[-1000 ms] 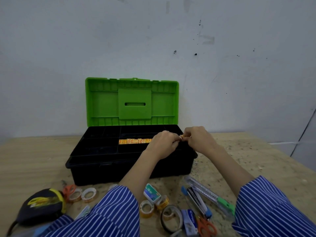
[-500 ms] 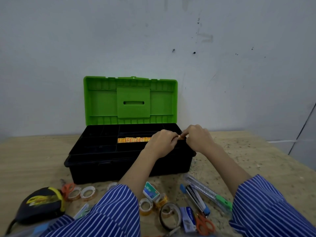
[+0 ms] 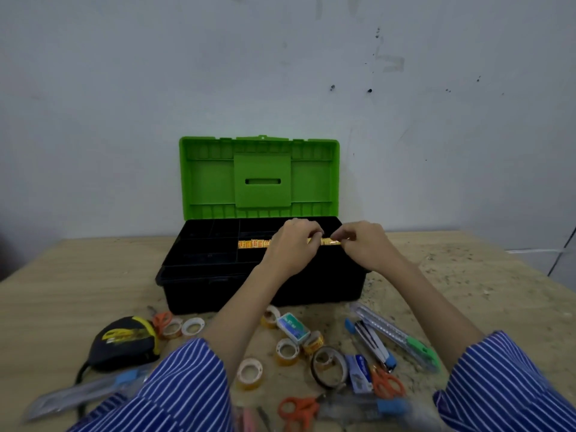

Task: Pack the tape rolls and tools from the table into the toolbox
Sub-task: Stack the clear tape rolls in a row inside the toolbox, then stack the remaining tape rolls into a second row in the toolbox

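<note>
Two hands over the toolbox: left hand and right hand, touching a second ago, now drawn slightly apart, both pinching a yellow tape roll between them (not yet released). Just left of them, a row of yellow rolls sits in a tray compartment; print unreadable. Nearer the person, loose tape rolls, scissors and tape measure remain on the surface. Packing judged early.
</note>
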